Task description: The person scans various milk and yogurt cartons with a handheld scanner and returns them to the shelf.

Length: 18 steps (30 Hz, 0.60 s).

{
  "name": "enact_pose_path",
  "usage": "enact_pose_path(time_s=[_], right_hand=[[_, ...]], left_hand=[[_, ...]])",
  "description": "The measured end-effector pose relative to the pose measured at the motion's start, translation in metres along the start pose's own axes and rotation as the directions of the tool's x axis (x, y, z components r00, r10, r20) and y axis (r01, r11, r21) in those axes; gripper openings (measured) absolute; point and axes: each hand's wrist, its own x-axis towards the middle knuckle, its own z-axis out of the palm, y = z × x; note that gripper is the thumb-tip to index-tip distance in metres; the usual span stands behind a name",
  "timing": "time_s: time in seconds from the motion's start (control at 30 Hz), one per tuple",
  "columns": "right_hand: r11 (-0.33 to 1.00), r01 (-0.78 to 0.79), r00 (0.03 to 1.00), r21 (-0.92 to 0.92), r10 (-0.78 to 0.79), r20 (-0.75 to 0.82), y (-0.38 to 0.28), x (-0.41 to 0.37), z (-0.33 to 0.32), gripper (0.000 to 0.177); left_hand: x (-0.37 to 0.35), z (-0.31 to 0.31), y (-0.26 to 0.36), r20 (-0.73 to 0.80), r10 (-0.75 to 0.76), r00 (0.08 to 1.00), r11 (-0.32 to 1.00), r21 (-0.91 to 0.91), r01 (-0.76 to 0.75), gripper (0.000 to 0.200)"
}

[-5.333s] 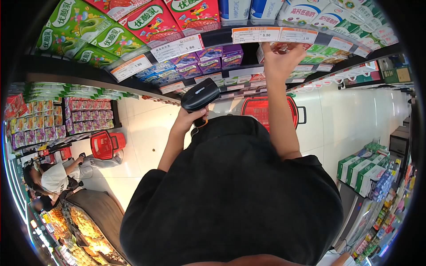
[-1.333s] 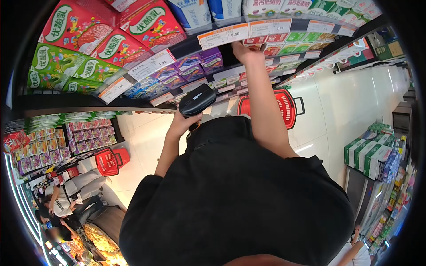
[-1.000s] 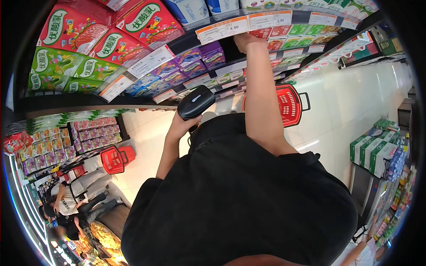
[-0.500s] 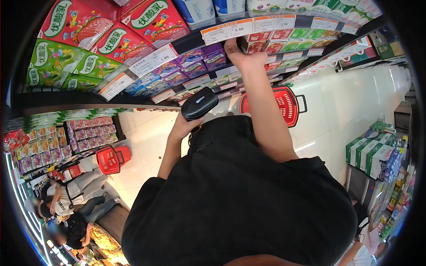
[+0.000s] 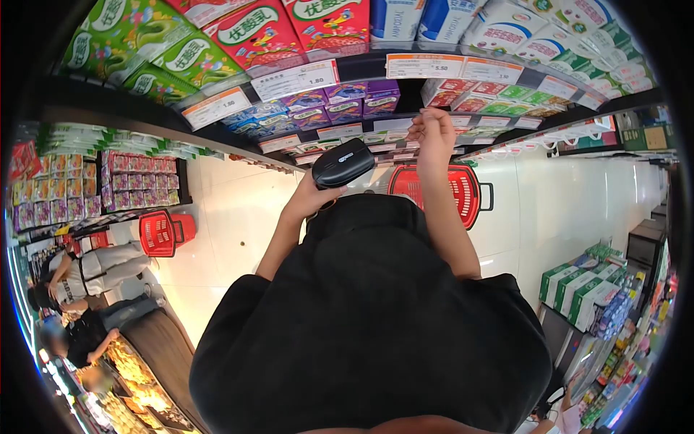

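My left hand is closed around a black rounded device in front of my body. To its right, my right hand hangs in the air just below the shelf edge, fingers partly curled and apart, with nothing visible in it. Small red and white cartons stand on the lower shelf just above it. Left of a dark gap on that shelf are purple cartons. Price labels run along the shelf edge over my right hand.
A red basket is on the floor beyond my right forearm, and another red basket lies farther left. Several people are at the lower left. Green and white boxes are stacked at right.
My right hand has come down and back from the lower shelf, where its fingers were hidden behind the label strip. The view has shifted; my left hand still holds the device.
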Motion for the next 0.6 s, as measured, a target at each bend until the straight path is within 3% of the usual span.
enact_pose_path(time_s=[0.03,0.1,0.17,0.2,0.23,0.3,0.33,0.37,0.4,0.43,0.5,0.57,0.6], right_hand=[[0.948,0.133,0.991,-0.29,-0.123,0.05,0.005,0.002,-0.005,0.013],[0.935,0.139,0.989,-0.326,-0.115,0.09,0.006,0.001,-0.006,0.009],[0.92,0.175,0.951,-0.35,-0.066,0.303,0.01,-0.001,-0.009,0.011],[0.917,0.047,0.933,-0.395,0.101,0.346,0.007,-0.006,-0.012,0.027],[0.918,0.052,0.934,-0.392,0.094,0.345,0.009,-0.015,-0.012,0.027],[0.965,-0.261,0.821,-0.035,0.241,0.518,0.012,-0.038,-0.009,0.051],[0.966,-0.255,0.826,-0.032,0.235,0.513,0.014,-0.046,-0.014,0.051],[0.943,-0.297,0.801,-0.153,0.333,0.497,0.019,-0.051,-0.02,0.059],[0.903,-0.335,0.774,-0.27,0.427,0.467,0.015,-0.057,-0.019,0.068],[0.934,-0.308,0.836,-0.181,0.357,0.416,0.013,-0.063,-0.014,0.065],[0.959,-0.28,0.915,0.047,0.251,0.316,0.003,-0.06,-0.016,0.058],[0.971,-0.15,0.986,0.184,0.133,0.101,-0.003,-0.06,-0.025,0.05],[0.971,-0.008,0.997,0.239,-0.01,0.074,-0.011,-0.06,-0.028,0.044]], left_hand=[[0.0,0.001,0.001,0.006,-0.011,1.0,1.0,0.009,0.011,0.059],[-0.001,0.003,0.004,0.009,-0.014,1.0,1.0,-0.008,0.014,0.059],[0.0,0.007,0.009,0.02,-0.015,1.0,1.0,-0.018,0.016,0.059],[0.002,0.014,0.012,-0.043,0.027,0.999,0.999,-0.031,-0.029,0.057],[0.005,0.02,0.016,-0.105,0.069,0.992,0.996,-0.042,-0.074,0.056],[0.015,0.042,0.039,-0.043,0.132,0.99,0.991,0.013,-0.131,0.054],[0.02,0.056,0.049,-0.019,0.206,0.978,0.967,0.159,-0.2,0.054],[0.025,0.068,0.054,0.013,0.277,0.961,0.916,0.298,-0.268,0.053],[0.035,0.078,0.052,0.138,0.347,0.928,0.82,0.435,-0.372,0.055],[0.045,0.085,0.051,0.275,0.391,0.878,0.692,0.541,-0.478,0.057],[0.057,0.091,0.066,0.432,0.378,0.819,0.593,0.566,-0.572,0.055],[0.069,0.095,0.074,0.481,0.437,0.76,0.571,0.505,-0.647,0.052],[0.08,0.098,0.072,0.424,0.46,0.78,0.647,0.442,-0.622,0.053]])
